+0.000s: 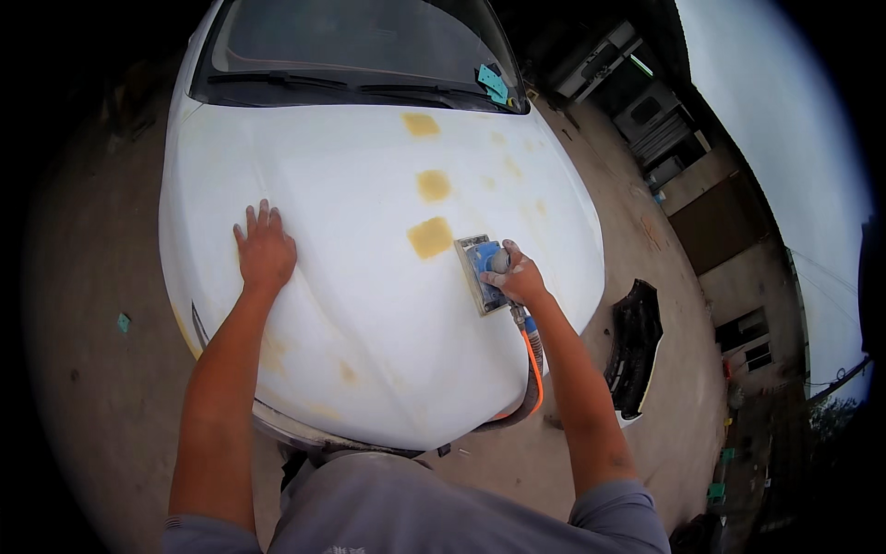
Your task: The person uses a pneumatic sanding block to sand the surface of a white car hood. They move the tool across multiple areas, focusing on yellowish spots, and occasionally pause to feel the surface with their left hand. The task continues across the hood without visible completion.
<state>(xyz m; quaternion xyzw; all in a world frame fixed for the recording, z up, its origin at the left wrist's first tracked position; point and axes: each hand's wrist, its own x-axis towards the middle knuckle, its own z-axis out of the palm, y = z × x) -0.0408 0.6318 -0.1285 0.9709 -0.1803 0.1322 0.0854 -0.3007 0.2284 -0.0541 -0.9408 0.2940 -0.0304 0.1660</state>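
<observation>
A white car hood [341, 203] fills the middle of the view, with several yellowish patches on it. My right hand [517, 275] is wrapped round a blue pneumatic sander [482, 257], whose rectangular pad rests on the hood just right of a yellow filler patch [430, 238]. An orange air hose [536, 365] and a dark ribbed hose run from the sander over the hood's front edge. My left hand [267, 249] lies flat on the left side of the hood, fingers spread, holding nothing.
Beyond the hood are the windshield [351, 37] and wipers [277, 79], with a teal sheet [493, 83] at the right corner. A detached black car part [633, 346] lies on the concrete floor to the right. Farther right stands a building [729, 231].
</observation>
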